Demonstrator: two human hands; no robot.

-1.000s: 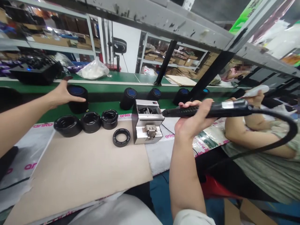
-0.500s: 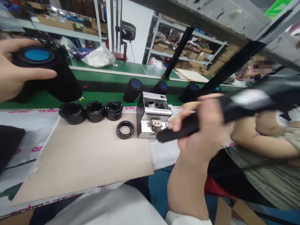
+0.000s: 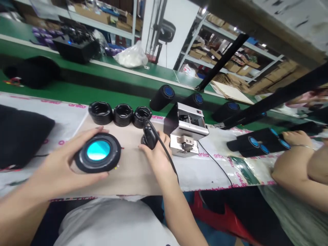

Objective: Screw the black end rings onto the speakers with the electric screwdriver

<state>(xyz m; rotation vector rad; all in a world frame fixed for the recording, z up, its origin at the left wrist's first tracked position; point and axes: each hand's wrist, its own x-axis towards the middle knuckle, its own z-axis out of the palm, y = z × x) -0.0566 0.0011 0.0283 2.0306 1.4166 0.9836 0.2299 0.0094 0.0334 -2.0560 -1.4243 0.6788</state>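
My left hand [image 3: 65, 162] is wrapped round a black cylindrical speaker [image 3: 116, 155] with a shiny blue end facing up, held over the beige board [image 3: 128, 177]. My right hand [image 3: 161, 153] is closed on a black electric screwdriver [image 3: 150, 136], whose cable [image 3: 164, 145] runs back over the wrist. Under those fingers a dark curved edge shows, possibly a ring; it is mostly hidden. Just beyond, three black ring-shaped parts [image 3: 123, 115] stand in a row. Right of the hand is a silver and black screw feeder [image 3: 188, 126].
Several black speakers [image 3: 162, 97] stand on the green conveyor [image 3: 115, 83]. More lie on the right [image 3: 256, 141], by a co-worker's arm [image 3: 294, 164]. A black fabric-like item [image 3: 23, 136] lies on the left. A black slanted post [image 3: 222, 63] rises behind the feeder.
My left hand has brought the speaker from the far left to over the board. My right hand has moved left with the screwdriver, down beside the feeder. The view has shifted.
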